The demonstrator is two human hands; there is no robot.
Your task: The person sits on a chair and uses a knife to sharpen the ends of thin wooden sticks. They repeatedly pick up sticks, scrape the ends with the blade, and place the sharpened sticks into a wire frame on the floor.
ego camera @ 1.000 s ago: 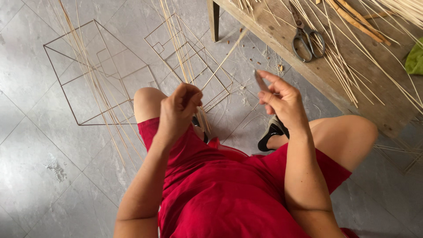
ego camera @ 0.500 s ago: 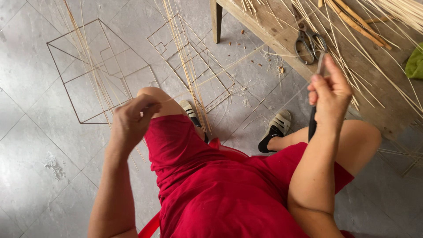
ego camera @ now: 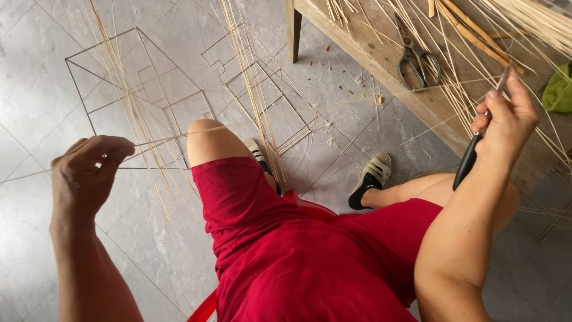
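My left hand [ego camera: 89, 170] is out to the left, its fingers pinched on the end of a thin bamboo strip [ego camera: 173, 139] that runs right across my left knee. My right hand [ego camera: 503, 122] is raised at the right, shut on a black-handled knife [ego camera: 468, 164] whose blade points up past my fingers. I sit in red clothing [ego camera: 298, 250] with my knees apart. The far end of the strip is too thin to follow.
Thin stick frames [ego camera: 137, 95] and loose bamboo strips [ego camera: 253, 89] lie on the grey tiled floor [ego camera: 36, 71]. A wooden bench [ego camera: 381, 53] at the upper right carries scissors [ego camera: 417, 59], more strips and a green cloth [ego camera: 560, 89].
My hands have moved apart: the left swung out to the left with the strip, the right rose to the right with the knife.
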